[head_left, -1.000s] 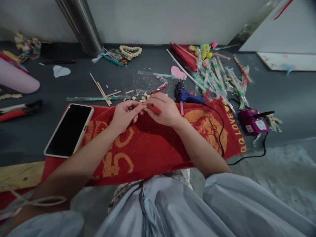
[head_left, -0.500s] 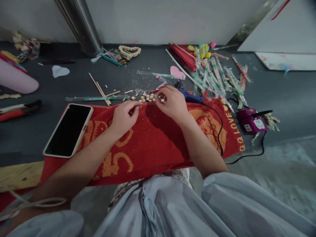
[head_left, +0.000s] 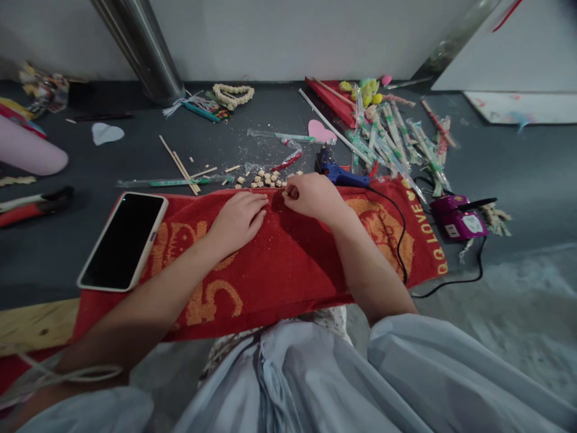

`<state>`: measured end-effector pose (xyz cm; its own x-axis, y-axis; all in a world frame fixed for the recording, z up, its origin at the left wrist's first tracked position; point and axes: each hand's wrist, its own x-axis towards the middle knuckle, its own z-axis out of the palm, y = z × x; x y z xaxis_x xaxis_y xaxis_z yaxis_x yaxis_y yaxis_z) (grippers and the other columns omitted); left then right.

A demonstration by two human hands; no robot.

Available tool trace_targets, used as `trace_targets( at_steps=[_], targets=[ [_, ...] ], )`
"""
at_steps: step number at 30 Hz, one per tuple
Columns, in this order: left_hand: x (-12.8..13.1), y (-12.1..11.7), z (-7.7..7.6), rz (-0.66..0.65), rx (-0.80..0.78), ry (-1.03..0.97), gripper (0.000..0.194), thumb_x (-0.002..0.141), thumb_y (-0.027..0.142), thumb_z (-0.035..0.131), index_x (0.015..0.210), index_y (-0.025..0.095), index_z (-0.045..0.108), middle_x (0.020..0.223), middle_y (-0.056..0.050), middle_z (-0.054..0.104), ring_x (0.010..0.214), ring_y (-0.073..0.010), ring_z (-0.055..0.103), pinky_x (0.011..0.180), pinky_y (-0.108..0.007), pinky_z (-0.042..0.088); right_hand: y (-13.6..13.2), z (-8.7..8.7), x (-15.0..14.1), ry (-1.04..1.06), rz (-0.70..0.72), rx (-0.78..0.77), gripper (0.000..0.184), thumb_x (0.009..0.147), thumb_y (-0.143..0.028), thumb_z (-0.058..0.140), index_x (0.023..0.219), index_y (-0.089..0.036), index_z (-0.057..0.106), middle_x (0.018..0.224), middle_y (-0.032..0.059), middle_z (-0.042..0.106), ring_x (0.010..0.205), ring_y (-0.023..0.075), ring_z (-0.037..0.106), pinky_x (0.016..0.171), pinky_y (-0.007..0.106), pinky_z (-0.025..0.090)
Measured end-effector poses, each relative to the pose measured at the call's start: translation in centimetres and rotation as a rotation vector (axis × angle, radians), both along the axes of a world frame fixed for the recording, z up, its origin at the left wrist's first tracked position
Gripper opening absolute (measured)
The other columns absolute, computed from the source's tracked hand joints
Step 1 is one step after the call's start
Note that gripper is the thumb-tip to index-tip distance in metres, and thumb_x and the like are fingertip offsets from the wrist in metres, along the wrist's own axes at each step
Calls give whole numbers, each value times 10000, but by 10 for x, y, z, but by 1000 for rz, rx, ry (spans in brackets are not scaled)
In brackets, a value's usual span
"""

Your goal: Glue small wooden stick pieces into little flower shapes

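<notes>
Red towelling (head_left: 283, 258) lies under the left hand (head_left: 237, 221), open and flat; the right hand (head_left: 312, 195) curls, though whether it grips anything is hard to tell. Small pale pieces (head_left: 267, 180) sit just beyond on the table (head_left: 139, 157), probably for easy reach.

Craft workspace, seemingly: glue gun (head_left: 343, 174), wooden bits (head_left: 267, 178), wrapped sticks (head_left: 396, 135) on dark tabletop (head_left: 135, 161).
</notes>
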<state>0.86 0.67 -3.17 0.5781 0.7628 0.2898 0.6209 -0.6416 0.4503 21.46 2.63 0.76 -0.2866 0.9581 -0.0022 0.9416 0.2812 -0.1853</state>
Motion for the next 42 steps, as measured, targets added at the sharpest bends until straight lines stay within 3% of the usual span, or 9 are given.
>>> trace_targets(
  at_steps=[5,8,13,20,29,34,42],
  targets=[
    [2,-1,1,22,-2,80,446,963,283,429,1295,37,598,1342,-211,624,1275,-324,554,1123,-543,416,0,2,0,-14,-15,-16,202,833,-228,519,873,-167,707,871,102,745,776,216,641,650,316,342],
    [2,0,0,48,-3,102,457,965,301,434,1317,49,581,1370,-199,606,1297,-326,538,1132,-525,404,0,2,-1,-10,-29,-7,218,843,-238,505,879,-167,708,872,103,746,770,217,641,645,316,335],
    [1,1,1,91,-31,69,368,963,304,448,1238,140,630,1325,-141,645,1261,-306,568,1098,-513,422,1,1,2,-26,-63,18,193,823,-246,501,856,-162,672,852,100,726,723,199,592,621,313,294],
    [0,5,8,220,-94,1,287,923,223,451,1101,148,663,1193,-123,695,1140,-271,614,1040,-459,470,3,-1,5,89,-47,40,74,789,-215,511,774,-173,570,848,86,658,765,183,525,689,309,330],
    [-1,5,2,306,-36,33,253,881,190,492,1056,159,672,1168,-119,673,1144,-283,594,1046,-466,456,6,-7,5,187,1,81,32,768,-204,527,743,-191,513,851,87,615,795,196,492,762,327,366],
    [1,1,2,274,-9,81,290,903,194,475,1115,143,667,1200,-129,661,1163,-289,584,1043,-464,461,7,-10,4,226,11,116,37,762,-206,524,731,-196,507,852,89,626,802,200,509,761,329,370],
    [2,-3,4,55,-6,163,425,960,283,431,1313,102,585,1415,-143,580,1311,-313,503,1126,-512,381,2,-9,-2,274,156,78,138,794,-238,501,872,-168,591,829,87,667,763,191,539,718,308,382]
  ],
)
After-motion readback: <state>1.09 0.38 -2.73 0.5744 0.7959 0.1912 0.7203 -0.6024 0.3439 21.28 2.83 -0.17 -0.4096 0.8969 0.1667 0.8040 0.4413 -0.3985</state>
